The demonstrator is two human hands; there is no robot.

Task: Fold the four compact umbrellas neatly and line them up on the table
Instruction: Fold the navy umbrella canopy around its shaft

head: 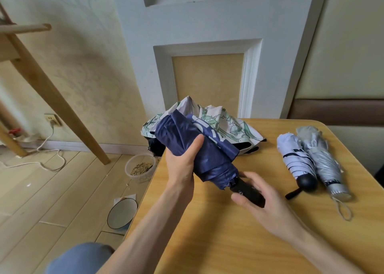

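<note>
A navy blue umbrella (193,145) with white lettering is held above the wooden table (228,232), its canopy gathered but loose. My left hand (182,163) wraps around the canopy's middle. My right hand (259,199) grips its black handle (248,192) at the lower end. Behind it a white umbrella with a green leaf print (228,126) lies spread and unfolded at the table's far edge. On the right, a folded pale lavender umbrella (295,159) with a black round handle and a folded silver umbrella (324,161) lie side by side.
On the floor left of the table stand a clear plastic tub of grain (140,167) and a round white dish (121,213). A slanted wooden leg (62,107) and a white cable (45,149) cross the floor. The wall panel stands right behind the table.
</note>
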